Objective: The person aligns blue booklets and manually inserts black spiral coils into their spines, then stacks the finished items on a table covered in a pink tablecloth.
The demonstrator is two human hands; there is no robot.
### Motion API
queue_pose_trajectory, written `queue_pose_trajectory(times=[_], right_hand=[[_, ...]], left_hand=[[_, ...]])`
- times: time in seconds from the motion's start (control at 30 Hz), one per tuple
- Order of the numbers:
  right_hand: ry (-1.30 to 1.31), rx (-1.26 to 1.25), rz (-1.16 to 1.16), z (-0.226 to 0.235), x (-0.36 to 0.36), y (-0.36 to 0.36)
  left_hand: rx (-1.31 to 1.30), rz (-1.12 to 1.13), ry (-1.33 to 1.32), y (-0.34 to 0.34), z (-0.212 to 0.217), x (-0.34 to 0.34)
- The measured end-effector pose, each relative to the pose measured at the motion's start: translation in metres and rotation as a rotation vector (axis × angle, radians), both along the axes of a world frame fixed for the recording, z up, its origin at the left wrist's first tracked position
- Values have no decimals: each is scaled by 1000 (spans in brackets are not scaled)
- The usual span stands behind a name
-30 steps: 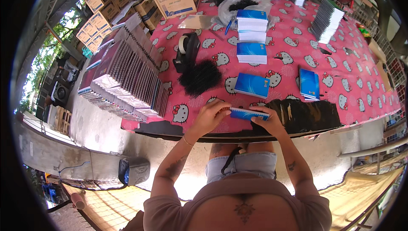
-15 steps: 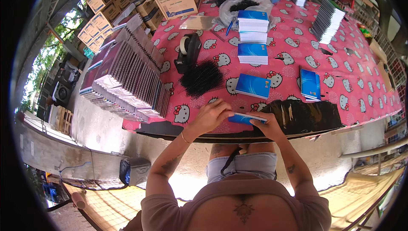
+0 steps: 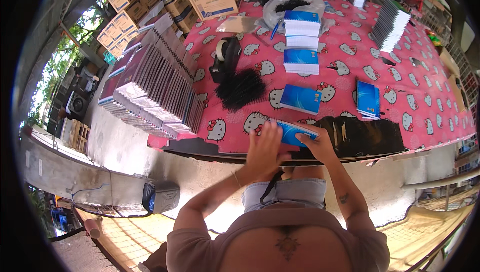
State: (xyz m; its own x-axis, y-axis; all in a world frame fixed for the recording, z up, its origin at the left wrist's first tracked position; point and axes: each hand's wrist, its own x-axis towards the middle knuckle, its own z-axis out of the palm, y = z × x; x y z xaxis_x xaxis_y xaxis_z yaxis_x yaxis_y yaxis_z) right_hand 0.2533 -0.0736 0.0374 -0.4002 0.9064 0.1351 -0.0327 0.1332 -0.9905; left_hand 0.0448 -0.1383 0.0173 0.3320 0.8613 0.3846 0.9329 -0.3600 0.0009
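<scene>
Blue notebook (image 3: 295,133): gripped between both my hands at the near table edge; left hand (image 3: 265,147) flat over its left end, right hand (image 3: 316,144) clasping its right end. Just beyond my fingers: pink patterned tablecloth (image 3: 340,74). Farther out: black comb bindings (image 3: 241,88), another blue booklet (image 3: 300,98), stacked booklets (image 3: 301,61).

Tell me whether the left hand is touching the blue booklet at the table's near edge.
Touching. The head view shows the left hand lying flat over the left end of the blue booklet, with the right hand gripping its right end.
</scene>
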Motion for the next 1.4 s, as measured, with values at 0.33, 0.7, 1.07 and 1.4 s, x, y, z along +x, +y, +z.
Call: queue_pose_trajectory(times=[0.33,0.7,1.07,1.4], right_hand=[[-98,107,109,-15,3,13],[-230,-48,175,-20,1,11],[-174,208,76,-26,-4,15],[-166,212,71,-47,-7,23]], left_hand=[[53,7,-3,2,-2,11],[111,97,75,21,13,17],[82,-153,58,-12,-41,16],[80,-99,-25,15,-8,38]])
